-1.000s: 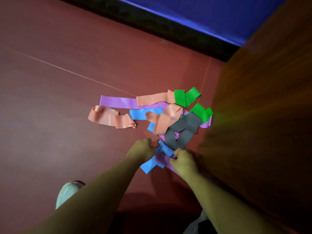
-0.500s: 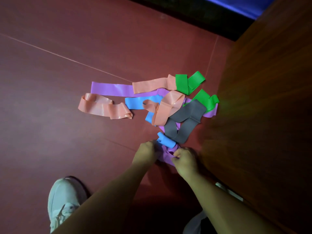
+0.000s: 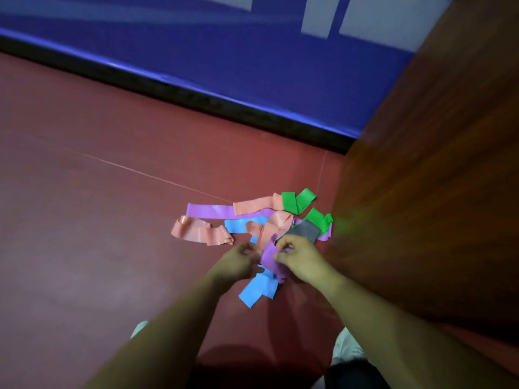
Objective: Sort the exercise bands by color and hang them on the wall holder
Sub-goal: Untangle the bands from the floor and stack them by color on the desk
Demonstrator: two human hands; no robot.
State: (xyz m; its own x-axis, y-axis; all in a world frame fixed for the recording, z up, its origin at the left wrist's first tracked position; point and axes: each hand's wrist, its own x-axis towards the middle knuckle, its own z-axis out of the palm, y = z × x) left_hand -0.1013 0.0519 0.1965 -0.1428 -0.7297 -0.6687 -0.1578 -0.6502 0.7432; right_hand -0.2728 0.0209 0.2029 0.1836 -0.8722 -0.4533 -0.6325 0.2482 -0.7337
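I can read no text, label, brand or number in this view. Far beyond my right hand (image 3: pixel 304 261), the blue wall panel (image 3: pixel 196 57) carries pale grey blocks (image 3: pixel 317 15) at the top edge. They are cut off and blurred, and I cannot tell whether they are letters. The purple band (image 3: pixel 269 257) pinched in that hand shows plain colour, with no print I can make out.

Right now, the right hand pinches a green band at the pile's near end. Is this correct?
No. The head view shows the right hand pinching a purple band, not green, at the pile's near end; the green bands lie at its far side.
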